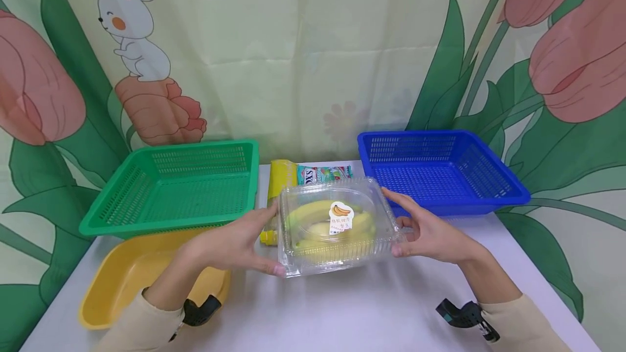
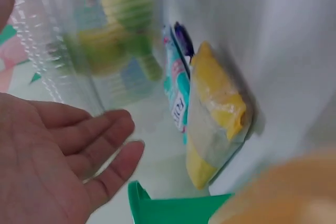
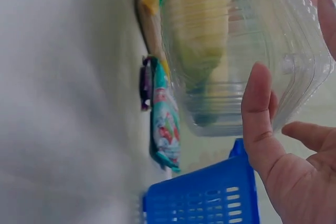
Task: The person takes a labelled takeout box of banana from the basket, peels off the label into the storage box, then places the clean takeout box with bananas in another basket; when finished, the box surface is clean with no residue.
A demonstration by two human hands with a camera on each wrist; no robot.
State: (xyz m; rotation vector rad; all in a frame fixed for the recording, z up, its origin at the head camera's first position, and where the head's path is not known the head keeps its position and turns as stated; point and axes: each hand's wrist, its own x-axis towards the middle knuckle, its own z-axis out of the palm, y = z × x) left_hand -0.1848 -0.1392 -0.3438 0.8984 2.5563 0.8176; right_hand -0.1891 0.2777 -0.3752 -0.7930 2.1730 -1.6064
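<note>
A clear plastic clamshell box [image 1: 313,257] with bananas [image 1: 313,212] inside and a white banana label [image 1: 341,218] on its lid is held up over the table between both hands. My left hand [image 1: 239,240] grips its left side, thumb at the front lower corner, fingers further back. On the opposite side my right hand [image 1: 430,230] holds it, thumb near the front corner and fingertips along the edge. Behind the box lie a yellow packet [image 1: 282,175], partly hidden, and a teal candy bag [image 1: 325,174]. In the right wrist view a small dark purple packet [image 3: 145,83] lies beside the teal bag.
A green basket [image 1: 168,227] stands at the back left, with a yellow-orange basin [image 1: 98,297] in front of it, partly behind my left forearm. At the back right stands a blue basket [image 1: 440,208]. A printed curtain [image 1: 303,69] hangs behind the white table [image 1: 352,314].
</note>
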